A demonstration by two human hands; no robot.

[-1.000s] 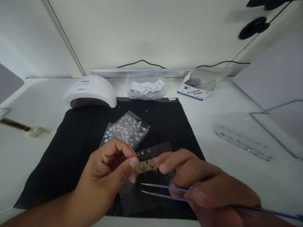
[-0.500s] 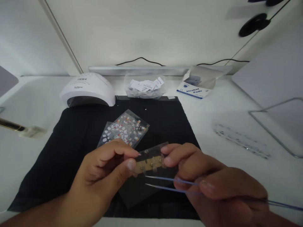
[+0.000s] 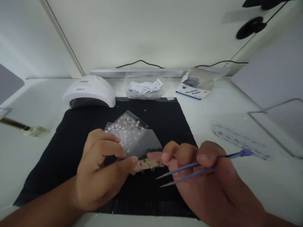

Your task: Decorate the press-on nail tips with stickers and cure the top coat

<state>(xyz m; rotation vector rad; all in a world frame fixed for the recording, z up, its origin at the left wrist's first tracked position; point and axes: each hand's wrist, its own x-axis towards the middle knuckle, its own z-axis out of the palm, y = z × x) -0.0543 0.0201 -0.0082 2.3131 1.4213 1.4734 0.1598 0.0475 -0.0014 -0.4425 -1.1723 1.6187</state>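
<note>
My left hand [image 3: 104, 170] pinches the left end of a narrow tan strip [image 3: 155, 163] between thumb and fingers. Small clear pieces with tiny coloured bits on them sit along the strip. Rising behind it is a translucent plastic sheet [image 3: 145, 142], partly hidden by my left fingers. My right hand [image 3: 201, 176] grips blue tweezers [image 3: 189, 168], their tips apart with nothing visible between them. Its fingertips also touch the strip's right end. Beyond my left hand, clear sheets of small white and orange stickers [image 3: 126, 121] lie on the black mat [image 3: 90, 121].
A white nail lamp [image 3: 91, 90], a clear tub of white packets [image 3: 145, 90] and an open alcohol pad box [image 3: 194, 86] line the back. A small bottle [image 3: 38, 130] is at the left. At the right are a clear studded piece [image 3: 239, 138] and a metal stand [image 3: 272, 126].
The plastic sheet has come up behind the strip and now covers part of the sticker sheets. The tweezers have swung, their rear end now higher, and the strip's coloured bits show more clearly.
</note>
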